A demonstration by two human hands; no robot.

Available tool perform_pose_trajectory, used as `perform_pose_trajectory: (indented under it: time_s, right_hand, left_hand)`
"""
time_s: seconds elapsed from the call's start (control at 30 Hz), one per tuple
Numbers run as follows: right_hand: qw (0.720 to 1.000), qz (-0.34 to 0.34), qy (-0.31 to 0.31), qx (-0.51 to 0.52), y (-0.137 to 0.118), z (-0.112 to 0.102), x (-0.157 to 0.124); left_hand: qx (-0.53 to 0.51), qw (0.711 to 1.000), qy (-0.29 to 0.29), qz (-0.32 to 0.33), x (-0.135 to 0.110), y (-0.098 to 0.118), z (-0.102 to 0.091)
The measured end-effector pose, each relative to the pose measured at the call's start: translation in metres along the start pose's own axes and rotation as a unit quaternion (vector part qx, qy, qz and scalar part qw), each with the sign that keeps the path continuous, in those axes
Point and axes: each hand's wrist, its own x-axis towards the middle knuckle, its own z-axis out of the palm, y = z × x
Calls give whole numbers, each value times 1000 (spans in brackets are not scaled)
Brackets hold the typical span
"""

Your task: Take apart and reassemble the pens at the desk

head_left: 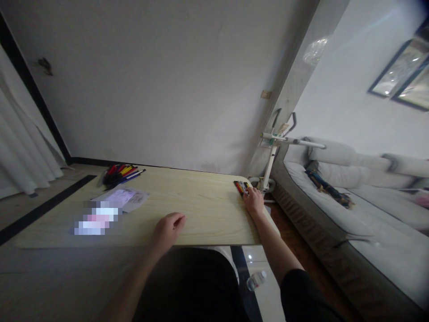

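My right hand [254, 200] reaches to the far right corner of the light wooden table [201, 210], fingers closed over a small bunch of coloured pens [240, 186] lying there. My left hand [169, 229] rests on the near part of the table with its fingers loosely curled, and nothing shows in it. A larger pile of coloured pens [121, 174] lies at the far left of the table, beside a sheet of paper [125, 198].
A grey sofa [351, 210] runs along the right wall, with an exercise bike [273, 152] at its far end. White curtains [23, 152] hang at the left. A plastic bottle [256, 280] lies on the floor under the table edge.
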Motion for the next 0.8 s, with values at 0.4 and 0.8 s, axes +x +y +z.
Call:
perform_pose_trajectory:
  time_s: [0.4,0.8]
  right_hand:
    - [1000,2,-5,-7,-2,-4,-1]
    - [999,42,-6,-13,5,-7,-8]
  left_hand:
    - [1,1000,6,0,0,2,-1]
    - [1,1000,-5,-5,0,1,-1]
